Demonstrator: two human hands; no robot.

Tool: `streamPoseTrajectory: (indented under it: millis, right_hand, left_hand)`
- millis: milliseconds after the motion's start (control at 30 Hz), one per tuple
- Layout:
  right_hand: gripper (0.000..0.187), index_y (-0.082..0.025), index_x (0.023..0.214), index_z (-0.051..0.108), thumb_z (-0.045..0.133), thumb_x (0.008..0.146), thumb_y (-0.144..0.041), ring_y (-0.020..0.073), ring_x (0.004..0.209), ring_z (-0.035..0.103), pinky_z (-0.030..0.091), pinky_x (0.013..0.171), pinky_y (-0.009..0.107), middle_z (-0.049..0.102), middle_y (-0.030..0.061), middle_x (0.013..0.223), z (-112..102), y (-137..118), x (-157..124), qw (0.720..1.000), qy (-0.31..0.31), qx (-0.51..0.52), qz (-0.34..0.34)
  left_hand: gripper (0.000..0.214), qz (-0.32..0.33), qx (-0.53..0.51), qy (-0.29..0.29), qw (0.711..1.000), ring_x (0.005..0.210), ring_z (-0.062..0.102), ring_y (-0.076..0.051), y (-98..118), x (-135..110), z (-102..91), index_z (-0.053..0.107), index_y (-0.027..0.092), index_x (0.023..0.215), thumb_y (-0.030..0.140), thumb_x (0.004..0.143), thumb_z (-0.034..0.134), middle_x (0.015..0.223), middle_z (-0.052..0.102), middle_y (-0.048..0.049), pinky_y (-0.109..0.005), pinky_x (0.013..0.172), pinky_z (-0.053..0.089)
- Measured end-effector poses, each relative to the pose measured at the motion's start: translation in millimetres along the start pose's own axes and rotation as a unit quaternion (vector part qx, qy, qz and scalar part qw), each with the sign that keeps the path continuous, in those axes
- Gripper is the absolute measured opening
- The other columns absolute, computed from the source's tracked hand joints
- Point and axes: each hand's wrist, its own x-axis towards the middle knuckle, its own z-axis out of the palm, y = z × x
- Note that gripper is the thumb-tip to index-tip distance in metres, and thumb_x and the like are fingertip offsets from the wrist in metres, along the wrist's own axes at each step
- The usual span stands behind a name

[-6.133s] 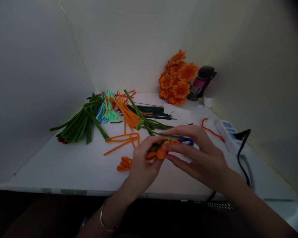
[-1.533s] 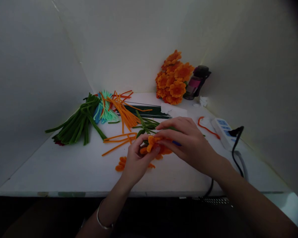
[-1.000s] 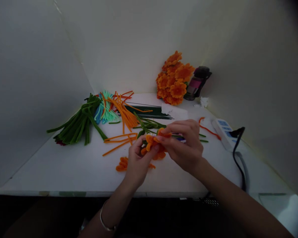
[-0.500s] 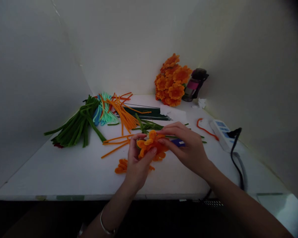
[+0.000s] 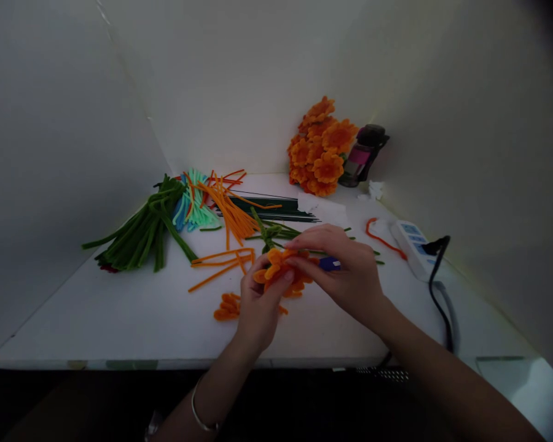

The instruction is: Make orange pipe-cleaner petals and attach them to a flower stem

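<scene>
Above the white table (image 5: pixel 166 325), the left hand (image 5: pixel 260 307) and right hand (image 5: pixel 350 270) pinch an orange flower (image 5: pixel 273 270), probably light, soft, best held near its centre.

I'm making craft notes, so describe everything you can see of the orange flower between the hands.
The orange flower looks fuzzy, as if made of chenille stems, with rounded petals spreading at different angles. It is held over the white table, toward the near side. The left hand grips it, thumb across its front; the right hand pinches near its upper right. The hands cover parts of it, so the petal count can't be told.
</scene>
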Motion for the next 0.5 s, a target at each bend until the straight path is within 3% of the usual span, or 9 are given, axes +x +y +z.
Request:
streamPoseTrajectory:
  millis: [133, 300, 500]
  right_hand:
    - [0.013, -0.022, 0.084, 0.065, 0.068, 0.077, -0.012, 0.0159, 0.077, 0.065, 0.051, 0.074, 0.033, 0.07, 0.0006, 0.078, 3.5, -1.3, -2.1, 1.0, 0.03, 0.005, -0.006]
    - [0.017, -0.023, 0.081, 0.063, 0.068, 0.076, -0.007, 0.016, 0.069, 0.064, 0.051, 0.069, 0.035, 0.069, 0.0002, 0.069, 10.6, -0.9, -3.0, 0.995, 0.08, 0.0, -0.061]
    - [0.026, -0.024, 0.089, 0.062, 0.067, 0.075, -0.003, 0.016, 0.071, 0.066, 0.05, 0.076, 0.038, 0.072, -0.0004, 0.073, 16.6, 5.1, -12.0, 0.985, 0.091, -0.036, -0.14]
  left_hand:
    - [0.018, -0.02, -0.038, 0.009, 0.999, 0.08, 0.061, -0.008, 2.3, -2.6, 7.1, 0.069, 0.02, 0.081, 0.015, 0.066, 0.076, 0.082, 0.066, 0.0021, -0.018, 0.078, 0.048]
    - [0.015, -0.03, -0.058, 0.038, 0.997, 0.077, 0.061, -0.008, 2.1, -6.8, 12.3, 0.069, 0.02, 0.078, 0.015, 0.065, 0.075, 0.078, 0.066, 0.0026, -0.016, 0.074, 0.048]
    - [0.017, -0.041, -0.086, 0.056, 0.994, 0.077, 0.061, -0.008, -0.3, -8.8, 13.7, 0.069, 0.019, 0.08, 0.014, 0.065, 0.075, 0.078, 0.066, 0.0021, -0.016, 0.072, 0.048]
